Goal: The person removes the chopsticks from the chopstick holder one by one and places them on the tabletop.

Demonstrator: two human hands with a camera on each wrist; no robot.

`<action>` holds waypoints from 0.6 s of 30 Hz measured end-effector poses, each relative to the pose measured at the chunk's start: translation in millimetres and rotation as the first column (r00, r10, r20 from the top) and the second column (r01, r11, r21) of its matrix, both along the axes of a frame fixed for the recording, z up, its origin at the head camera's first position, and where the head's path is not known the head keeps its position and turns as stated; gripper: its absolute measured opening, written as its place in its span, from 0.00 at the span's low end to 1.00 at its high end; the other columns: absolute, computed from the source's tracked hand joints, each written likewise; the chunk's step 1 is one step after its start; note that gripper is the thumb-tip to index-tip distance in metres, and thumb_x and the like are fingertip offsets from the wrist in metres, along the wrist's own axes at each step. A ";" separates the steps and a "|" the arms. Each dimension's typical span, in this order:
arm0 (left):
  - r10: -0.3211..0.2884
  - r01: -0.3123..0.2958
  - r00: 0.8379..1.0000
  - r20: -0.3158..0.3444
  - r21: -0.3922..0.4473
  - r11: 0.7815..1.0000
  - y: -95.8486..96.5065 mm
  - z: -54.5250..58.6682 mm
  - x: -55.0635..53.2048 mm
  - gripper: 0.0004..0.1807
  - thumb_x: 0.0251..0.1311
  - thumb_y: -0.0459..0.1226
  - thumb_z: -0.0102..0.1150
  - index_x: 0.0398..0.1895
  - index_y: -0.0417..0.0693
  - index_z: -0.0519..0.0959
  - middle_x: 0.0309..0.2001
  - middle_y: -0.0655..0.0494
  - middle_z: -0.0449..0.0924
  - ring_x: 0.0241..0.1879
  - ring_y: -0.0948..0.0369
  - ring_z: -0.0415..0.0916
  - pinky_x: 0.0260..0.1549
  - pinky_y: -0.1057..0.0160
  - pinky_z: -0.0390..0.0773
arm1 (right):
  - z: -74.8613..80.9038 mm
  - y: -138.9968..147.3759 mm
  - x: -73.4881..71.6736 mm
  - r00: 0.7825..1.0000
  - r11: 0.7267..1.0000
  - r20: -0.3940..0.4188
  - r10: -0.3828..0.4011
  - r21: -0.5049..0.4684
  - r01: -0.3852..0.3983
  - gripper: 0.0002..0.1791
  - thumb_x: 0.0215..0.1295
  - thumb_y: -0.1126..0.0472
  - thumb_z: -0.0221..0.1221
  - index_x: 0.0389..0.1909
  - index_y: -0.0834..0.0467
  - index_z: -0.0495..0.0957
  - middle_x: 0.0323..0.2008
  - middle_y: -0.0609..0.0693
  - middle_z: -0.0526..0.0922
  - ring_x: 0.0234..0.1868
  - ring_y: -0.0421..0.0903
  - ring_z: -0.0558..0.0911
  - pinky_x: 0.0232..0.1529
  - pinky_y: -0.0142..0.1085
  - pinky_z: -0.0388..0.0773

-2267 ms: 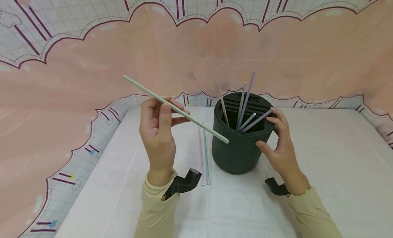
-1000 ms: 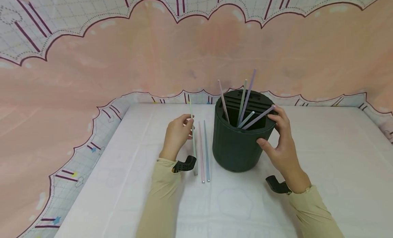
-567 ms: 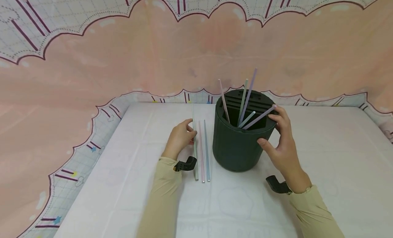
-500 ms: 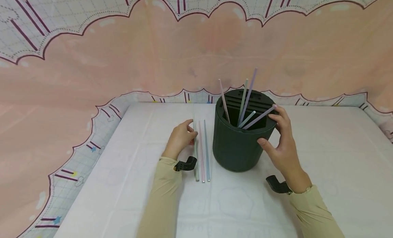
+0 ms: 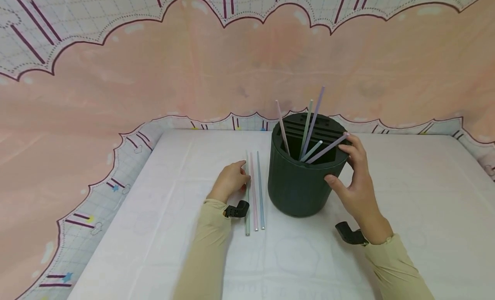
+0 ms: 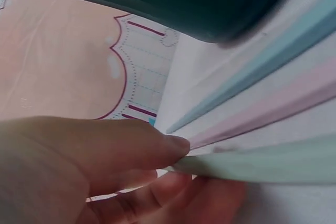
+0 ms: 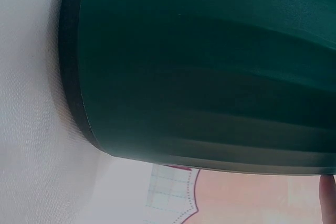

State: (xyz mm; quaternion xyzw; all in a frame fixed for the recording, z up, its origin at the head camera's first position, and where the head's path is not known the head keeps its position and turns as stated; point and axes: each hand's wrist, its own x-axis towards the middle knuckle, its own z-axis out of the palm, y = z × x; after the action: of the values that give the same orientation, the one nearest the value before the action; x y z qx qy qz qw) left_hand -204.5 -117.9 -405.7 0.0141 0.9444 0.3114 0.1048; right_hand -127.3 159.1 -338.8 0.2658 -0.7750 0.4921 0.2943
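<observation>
In the head view my left hand [image 5: 230, 179] is low over the white table, left of the dark green bucket [image 5: 299, 190]. Its thumb and fingers pinch a pale green straw [image 6: 278, 160], whose near end points toward me. Alongside, roughly parallel, lie a pink straw [image 5: 254, 199] and a blue straw [image 5: 261, 194]. My right hand [image 5: 357, 186] grips the bucket's right rim, thumb at the front and fingers over the edge. From the bucket's opening stick out a pink straw [image 5: 282, 128], a green straw [image 5: 307, 127], purple straws [image 5: 326, 148] and a short blue straw [image 5: 311, 151].
A slotted dark cover [image 5: 315, 129] spans the back part of the bucket's top. The white table [image 5: 301, 265] reaches back to a peach patterned cloth [image 5: 247, 68]. A black wrist camera [image 5: 237, 209] sits on my left wrist, another black camera [image 5: 349, 233] on my right.
My left hand has brought the green straw down from the air to beside the pink and blue straws, then slid slightly toward me with it. The right hand keeps its hold on the bucket.
</observation>
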 end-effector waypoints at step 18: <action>0.009 -0.015 0.999 -0.036 -0.174 0.985 4.6 -0.4 3.2 0.13 0.58 0.44 0.52 0.37 0.44 0.75 0.29 0.51 0.77 0.28 0.56 0.72 0.26 0.60 0.70 | -1.2 1.2 -1.5 1.000 1.000 -0.021 0.013 -0.005 -0.013 0.38 0.58 0.43 0.54 0.55 0.70 0.58 0.64 0.58 0.54 0.63 0.53 0.55 0.58 0.32 0.58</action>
State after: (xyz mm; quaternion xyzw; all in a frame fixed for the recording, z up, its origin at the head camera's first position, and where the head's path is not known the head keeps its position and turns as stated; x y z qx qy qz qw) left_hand -201.3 -113.3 -406.2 0.0045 0.9697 0.2280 0.0870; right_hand -128.9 160.4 -340.1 0.2752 -0.7687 0.4934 0.2999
